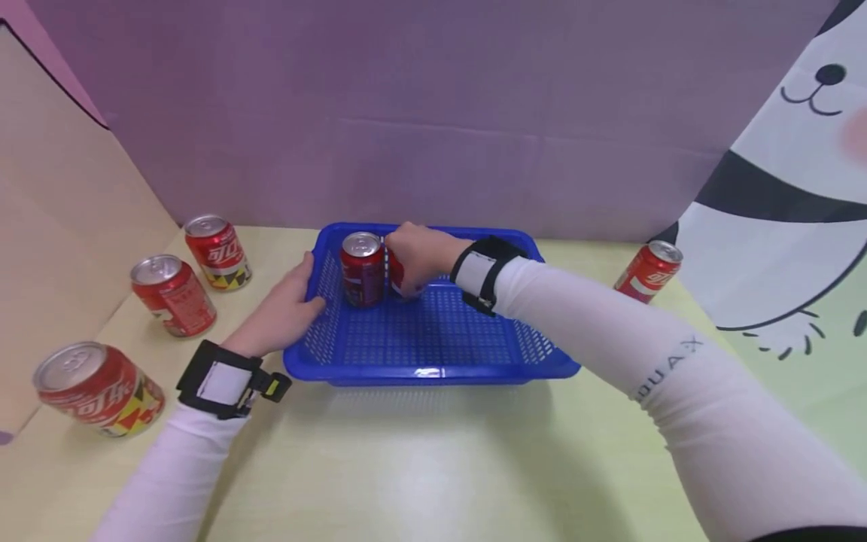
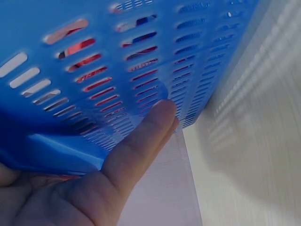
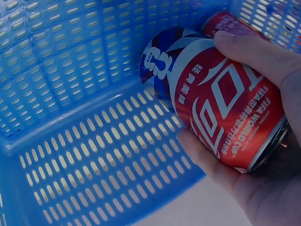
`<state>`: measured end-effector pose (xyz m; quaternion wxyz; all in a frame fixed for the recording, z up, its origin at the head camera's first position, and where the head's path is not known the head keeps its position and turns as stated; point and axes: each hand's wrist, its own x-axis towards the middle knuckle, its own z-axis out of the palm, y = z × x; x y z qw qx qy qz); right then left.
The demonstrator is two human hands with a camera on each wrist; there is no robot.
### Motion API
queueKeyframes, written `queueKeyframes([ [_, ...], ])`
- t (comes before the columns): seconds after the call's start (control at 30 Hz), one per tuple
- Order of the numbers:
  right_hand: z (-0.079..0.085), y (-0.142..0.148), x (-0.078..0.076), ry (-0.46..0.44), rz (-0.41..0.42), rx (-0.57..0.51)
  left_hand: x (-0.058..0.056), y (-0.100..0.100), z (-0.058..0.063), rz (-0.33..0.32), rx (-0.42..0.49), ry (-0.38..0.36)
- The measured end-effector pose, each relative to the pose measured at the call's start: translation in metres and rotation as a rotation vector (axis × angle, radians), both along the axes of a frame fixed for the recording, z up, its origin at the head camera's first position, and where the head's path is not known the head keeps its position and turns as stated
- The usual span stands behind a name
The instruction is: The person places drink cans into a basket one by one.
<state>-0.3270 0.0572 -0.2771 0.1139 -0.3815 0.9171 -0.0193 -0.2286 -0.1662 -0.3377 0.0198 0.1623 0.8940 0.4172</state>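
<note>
A blue plastic basket (image 1: 433, 371) with slotted walls stands on the table. My left hand (image 1: 281, 316) holds its left rim, thumb over the edge; in the left wrist view a straight finger (image 2: 141, 153) lies along the outer wall. Inside the basket's back left part, my right hand (image 1: 423, 260) grips a red cola can (image 3: 230, 103) with thumb and fingers wrapped around it. In the right wrist view this can lies slanted, its white lettering showing. Another red cola can (image 1: 363, 275) stands upright in the basket just left of it, partly hidden behind the held can in the right wrist view.
Left of the basket, three cola cans stand in a row: a near one (image 1: 101, 391), a middle one (image 1: 174, 297) and a far one (image 1: 219, 254). One more can (image 1: 649, 272) stands at the far right. A purple wall (image 1: 433, 135) rises behind the basket.
</note>
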Motion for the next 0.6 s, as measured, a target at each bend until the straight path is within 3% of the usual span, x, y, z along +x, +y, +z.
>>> queueKeyframes([
  [0.07,-0.001,0.000,0.001,0.019,-0.017,0.022,0.000,0.001,0.001,-0.005,0.003,0.003],
  [0.27,0.002,-0.002,0.003,0.191,-0.039,0.141,0.001,0.000,0.003,-0.006,0.007,0.012],
  [0.37,0.008,0.002,0.008,0.199,-0.036,0.181,0.001,-0.001,0.002,-0.007,0.010,0.011],
  [0.47,0.024,0.021,0.016,0.178,-0.062,0.111,0.001,-0.001,-0.002,-0.010,0.020,0.016],
  [0.6,0.052,0.069,0.033,0.189,-0.142,-0.089,0.001,-0.002,-0.003,-0.006,0.014,0.016],
])
